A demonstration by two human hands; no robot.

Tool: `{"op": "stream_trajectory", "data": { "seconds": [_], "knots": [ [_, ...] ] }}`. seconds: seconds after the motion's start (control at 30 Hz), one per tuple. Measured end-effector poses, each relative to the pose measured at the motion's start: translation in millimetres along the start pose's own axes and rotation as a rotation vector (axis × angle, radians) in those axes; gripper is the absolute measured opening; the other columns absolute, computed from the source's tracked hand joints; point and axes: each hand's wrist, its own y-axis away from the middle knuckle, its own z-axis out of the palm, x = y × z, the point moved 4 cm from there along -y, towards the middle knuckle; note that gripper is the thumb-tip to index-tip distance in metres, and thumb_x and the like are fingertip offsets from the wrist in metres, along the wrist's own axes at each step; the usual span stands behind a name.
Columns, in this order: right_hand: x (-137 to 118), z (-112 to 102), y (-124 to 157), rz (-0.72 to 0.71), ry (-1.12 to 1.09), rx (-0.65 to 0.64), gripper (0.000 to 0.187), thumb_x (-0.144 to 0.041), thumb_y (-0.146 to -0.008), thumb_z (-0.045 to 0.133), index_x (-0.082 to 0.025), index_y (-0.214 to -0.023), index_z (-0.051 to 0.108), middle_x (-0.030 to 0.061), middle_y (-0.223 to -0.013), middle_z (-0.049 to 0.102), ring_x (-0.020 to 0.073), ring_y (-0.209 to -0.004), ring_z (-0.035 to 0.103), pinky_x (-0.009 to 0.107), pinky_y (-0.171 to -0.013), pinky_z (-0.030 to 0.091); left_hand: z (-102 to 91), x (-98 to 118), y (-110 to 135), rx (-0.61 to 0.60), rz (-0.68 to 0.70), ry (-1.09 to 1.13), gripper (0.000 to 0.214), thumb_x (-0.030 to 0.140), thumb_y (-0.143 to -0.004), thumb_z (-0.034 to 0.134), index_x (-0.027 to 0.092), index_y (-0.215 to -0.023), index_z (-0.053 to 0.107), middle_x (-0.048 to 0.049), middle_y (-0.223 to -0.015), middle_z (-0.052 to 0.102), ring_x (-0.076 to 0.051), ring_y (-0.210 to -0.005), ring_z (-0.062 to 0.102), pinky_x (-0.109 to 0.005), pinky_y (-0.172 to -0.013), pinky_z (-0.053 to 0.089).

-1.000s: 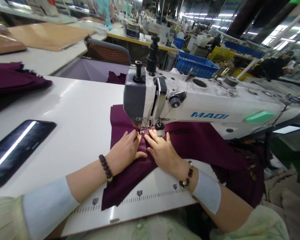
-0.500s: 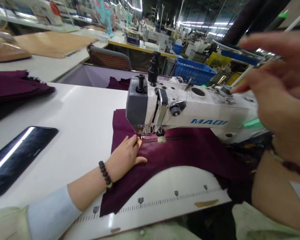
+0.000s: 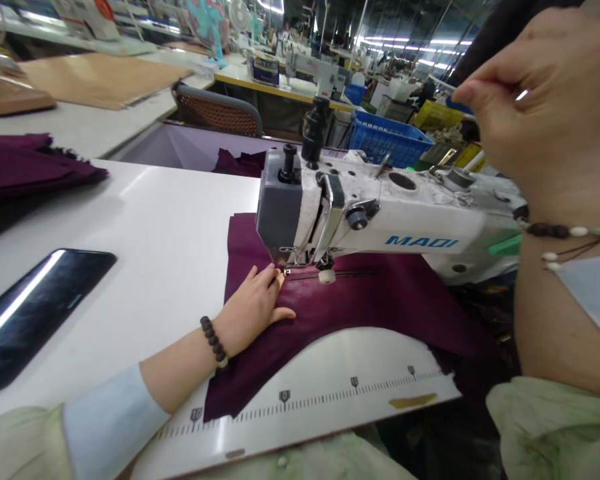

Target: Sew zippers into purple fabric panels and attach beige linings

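Observation:
My left hand (image 3: 247, 310) lies flat on a piece of dark purple fabric (image 3: 325, 303), thumb spread, fingertips close to the presser foot (image 3: 287, 272). A small yellowish piece (image 3: 280, 279) shows at those fingertips; I cannot tell what it is. The fabric sits under the head of the white sewing machine (image 3: 420, 220), and a dark narrow strip (image 3: 337, 274) runs across it. Raised above the machine's arm at the right, my right hand (image 3: 555, 107) has thumb and fingers pinched together. Whatever is in that pinch, if anything, is too small to make out.
A black phone (image 3: 40, 313) lies on the white table (image 3: 145, 247) at left, with stacked purple fabric (image 3: 35, 167) behind it. Ruler marks run along the table's front edge. Beyond the machine are a blue crate (image 3: 387, 141) and a chair (image 3: 220, 112).
My right hand has moved up, its fingers closing from a looser spread into a pinch. My left hand stays on the fabric. The view has shifted slightly.

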Motion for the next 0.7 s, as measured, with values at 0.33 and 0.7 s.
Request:
{"op": "stream_trajectory", "data": {
  "seconds": [0.33,0.7],
  "knots": [
    [-143.7,49.7,131.8,-0.182,-0.674,-0.209,0.017,-0.02,-0.09,0.045,-0.015,-0.089,0.061,0.0058,-0.087,0.064,0.019,-0.082,0.059,0.032,-0.077,0.05,5.3,-2.6,1.4,0.034,0.043,-0.028,0.064,0.059,-0.078,0.053,0.005,-0.112,0.052,-0.0185,-0.112,0.055,-0.029,-0.11,0.05,-0.046,-0.1,0.037],
    [-170.9,147.6,147.2,-0.059,-0.67,-0.475,0.04,-0.019,-0.088,0.048,-0.009,-0.126,0.046,0.0137,-0.123,0.052,0.0229,-0.119,0.044,0.045,-0.105,0.032,0.0,-1.4,-1.4,0.024,0.039,0.012,0.066,0.054,-0.071,0.063,0.002,-0.111,0.052,-0.0195,-0.113,0.056,-0.029,-0.111,0.05,-0.047,-0.1,0.039]
  ]
}}
